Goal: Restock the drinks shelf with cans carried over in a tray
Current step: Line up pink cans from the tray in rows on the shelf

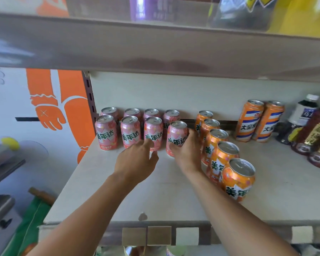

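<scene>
Several pink cans stand in two rows at the back left of the pale shelf (118, 191). My right hand (185, 152) grips the rightmost front pink can (176, 133), which stands on the shelf. My left hand (137, 159) reaches toward the neighbouring front pink can (153, 133); its fingertips touch the can's lower part with loosely bent fingers. To the right of my right hand, a line of several orange cans (222, 156) runs from the back wall toward the front. No tray is in view.
Two tall orange-and-blue cans (249, 121) stand at the back right, with dark bottles (314, 132) beyond them. An upper shelf board (155, 48) hangs low overhead. Price-tag holders (159, 235) line the front edge. Left of the shelf is a white and orange wall.
</scene>
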